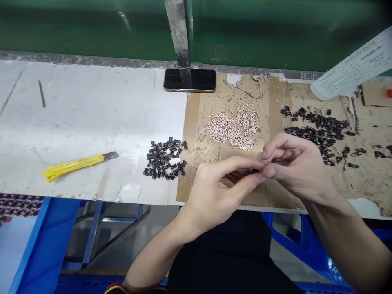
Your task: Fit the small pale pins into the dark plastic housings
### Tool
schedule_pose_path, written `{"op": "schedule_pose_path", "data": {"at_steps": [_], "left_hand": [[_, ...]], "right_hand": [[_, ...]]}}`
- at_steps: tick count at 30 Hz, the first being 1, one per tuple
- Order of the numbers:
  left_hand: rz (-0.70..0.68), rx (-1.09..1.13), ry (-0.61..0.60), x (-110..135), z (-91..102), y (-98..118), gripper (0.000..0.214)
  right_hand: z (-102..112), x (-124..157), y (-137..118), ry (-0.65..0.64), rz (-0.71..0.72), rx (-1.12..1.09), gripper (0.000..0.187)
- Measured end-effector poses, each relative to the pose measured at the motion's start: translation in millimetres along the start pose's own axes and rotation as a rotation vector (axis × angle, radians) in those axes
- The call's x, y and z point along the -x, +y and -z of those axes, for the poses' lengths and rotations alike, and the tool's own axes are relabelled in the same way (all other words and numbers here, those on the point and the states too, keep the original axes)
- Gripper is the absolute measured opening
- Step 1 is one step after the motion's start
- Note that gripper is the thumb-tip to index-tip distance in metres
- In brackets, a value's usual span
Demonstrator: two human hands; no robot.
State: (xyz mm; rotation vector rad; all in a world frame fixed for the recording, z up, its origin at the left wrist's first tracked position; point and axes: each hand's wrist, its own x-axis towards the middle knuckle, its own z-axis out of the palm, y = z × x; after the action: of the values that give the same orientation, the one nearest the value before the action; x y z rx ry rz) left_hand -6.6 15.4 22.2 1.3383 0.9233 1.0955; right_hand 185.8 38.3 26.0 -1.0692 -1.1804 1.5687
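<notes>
My left hand (219,188) pinches a small black part (252,172) between thumb and fingers, just above the front of the cardboard. Fingertips of my right hand (294,167) press together against the same spot; whatever they grip is too small or hidden to name. Behind the hands lies a heap of tiny pinkish-copper pieces (229,130) on the cardboard (199,179). A larger pile of black parts (321,126) spreads out beyond my right hand. To the left of my left hand, a cluster of black parts with copper-coloured bits (165,159) rests on the white tabletop (92,122).
A phone (190,80) lies at the back by a metal post (179,36). A yellow-wrapped blade (79,165) lies on the left. A white bottle (355,65) leans at the back right. Below the table are a blue bin (49,241) and a blue stool (297,245).
</notes>
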Motion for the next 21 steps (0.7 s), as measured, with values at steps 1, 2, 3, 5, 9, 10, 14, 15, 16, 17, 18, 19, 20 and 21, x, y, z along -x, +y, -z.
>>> {"op": "schedule_pose_path", "data": {"at_steps": [1, 2, 3, 5, 9, 10, 14, 15, 16, 17, 18, 19, 20, 21], "left_hand": [[-0.003, -0.025, 0.02, 0, -0.5, 0, 0.012], [-0.005, -0.052, 0.039, 1, -1.1, 0, 0.011], [-0.004, -0.072, 0.054, 2, -1.8, 0, 0.01], [-0.006, -0.088, 0.081, 3, -2.9, -1, 0.008], [-0.042, -0.123, 0.131, 5, -2.5, -5, 0.006], [-0.058, -0.143, 0.136, 5, -1.9, -5, 0.006], [-0.15, -0.231, 0.133, 5, 0.8, -6, 0.008], [-0.179, -0.252, 0.131, 5, 1.3, -6, 0.008], [-0.206, -0.273, 0.129, 5, 1.7, -6, 0.009], [-0.23, -0.294, 0.128, 5, 2.1, -6, 0.01], [-0.25, -0.313, 0.126, 6, 2.4, -6, 0.01], [-0.26, -0.331, 0.125, 6, 2.8, -6, 0.01], [-0.262, -0.348, 0.124, 7, 3.3, -6, 0.01], [-0.258, -0.365, 0.123, 8, 3.8, -5, 0.01]], "right_hand": [[-2, 0, 2, 0.02, 0.012, -0.008, 0.023], [-4, 2, 4, 0.049, 0.03, -0.008, 0.021], [-5, 4, 7, 0.082, 0.047, 0.001, 0.018], [-7, 9, 10, 0.136, 0.071, 0.043, 0.01], [-7, 21, 11, 0.134, 0.074, 0.146, 0.012], [-7, 23, 10, 0.126, 0.073, 0.161, 0.015], [-10, 24, 6, 0.099, 0.072, 0.168, 0.019], [-12, 24, 6, 0.097, 0.077, 0.174, 0.018], [-13, 24, 5, 0.096, 0.085, 0.186, 0.018], [-15, 24, 4, 0.098, 0.095, 0.204, 0.017], [-16, 24, 3, 0.102, 0.105, 0.23, 0.016], [-17, 25, 2, 0.107, 0.116, 0.263, 0.014], [-18, 25, 1, 0.112, 0.128, 0.301, 0.013], [-18, 26, 0, 0.114, 0.143, 0.34, 0.013]]}}
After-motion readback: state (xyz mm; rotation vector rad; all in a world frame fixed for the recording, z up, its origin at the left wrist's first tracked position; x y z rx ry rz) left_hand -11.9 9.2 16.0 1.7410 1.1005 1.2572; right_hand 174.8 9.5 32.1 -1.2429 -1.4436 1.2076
